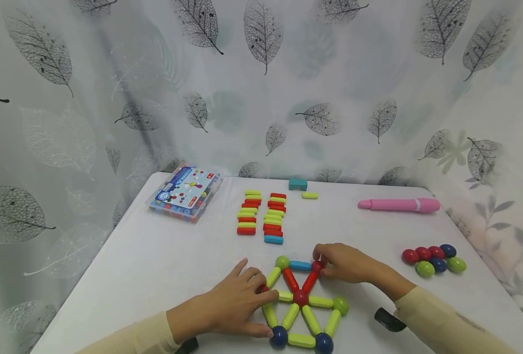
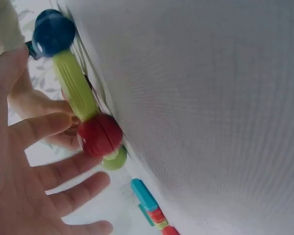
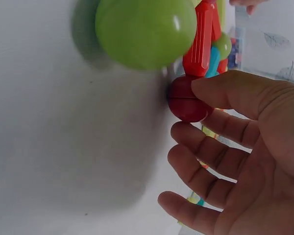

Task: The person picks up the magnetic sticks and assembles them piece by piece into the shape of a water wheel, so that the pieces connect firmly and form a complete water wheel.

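Observation:
A flat figure of colored balls and sticks lies on the white table, with a red ball (image 1: 300, 298) at its center. My right hand (image 1: 347, 263) pinches the red ball (image 3: 186, 100) at the figure's upper right between thumb and index finger. Red and blue sticks (image 1: 300, 266) run from that ball. On the other side, my left hand (image 1: 236, 300) spreads its fingers, the index fingertip at the left red ball (image 2: 99, 134). Its thumb reaches beside a dark blue ball (image 1: 279, 337). Green balls (image 1: 341, 306) form other corners.
Two columns of loose sticks (image 1: 273, 216) lie behind the figure, near a teal block (image 1: 298, 184). A clear box (image 1: 185, 192) stands at the back left. Toward the right are a pink pen-like object (image 1: 398, 205) and several loose balls (image 1: 425, 268).

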{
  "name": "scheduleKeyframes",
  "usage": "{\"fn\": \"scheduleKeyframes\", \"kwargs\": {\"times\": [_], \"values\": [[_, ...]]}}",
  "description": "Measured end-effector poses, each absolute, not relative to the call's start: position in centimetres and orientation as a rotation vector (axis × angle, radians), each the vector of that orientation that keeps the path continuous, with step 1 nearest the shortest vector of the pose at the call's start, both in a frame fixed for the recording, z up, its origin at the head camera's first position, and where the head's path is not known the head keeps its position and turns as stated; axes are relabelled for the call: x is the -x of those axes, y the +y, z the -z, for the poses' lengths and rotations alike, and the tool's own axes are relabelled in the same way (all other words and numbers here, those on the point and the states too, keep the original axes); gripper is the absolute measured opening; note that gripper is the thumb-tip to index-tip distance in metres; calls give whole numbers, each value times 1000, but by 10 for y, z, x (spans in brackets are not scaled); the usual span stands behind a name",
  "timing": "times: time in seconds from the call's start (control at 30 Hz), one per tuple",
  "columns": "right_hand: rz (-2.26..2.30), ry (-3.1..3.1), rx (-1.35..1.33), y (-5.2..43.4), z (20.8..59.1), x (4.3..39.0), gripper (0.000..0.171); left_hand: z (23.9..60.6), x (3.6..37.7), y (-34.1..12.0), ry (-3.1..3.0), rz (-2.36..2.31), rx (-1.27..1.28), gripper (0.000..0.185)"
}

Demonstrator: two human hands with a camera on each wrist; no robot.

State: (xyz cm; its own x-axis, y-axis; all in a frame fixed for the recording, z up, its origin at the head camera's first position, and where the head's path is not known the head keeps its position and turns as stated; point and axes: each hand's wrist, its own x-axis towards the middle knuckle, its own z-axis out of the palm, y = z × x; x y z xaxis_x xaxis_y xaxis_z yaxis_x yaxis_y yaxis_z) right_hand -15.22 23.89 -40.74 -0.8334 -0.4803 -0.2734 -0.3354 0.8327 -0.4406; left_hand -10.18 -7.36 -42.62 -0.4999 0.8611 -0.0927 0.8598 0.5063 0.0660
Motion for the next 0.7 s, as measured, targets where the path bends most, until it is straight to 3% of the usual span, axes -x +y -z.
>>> {"fn": "scheduleKeyframes", "kwargs": {"times": [0.27,0.53,0.7], "values": [[556,2577,640,222,405,178,35,421,103,-76,2601,-127,-1672,47],[590,2725,428,250,398,250,62,416,121,-69,2640,-62,-1500,80],[536,2871,388,265,398,296,74,418,129,-69,2607,-77,-1413,86]]}}
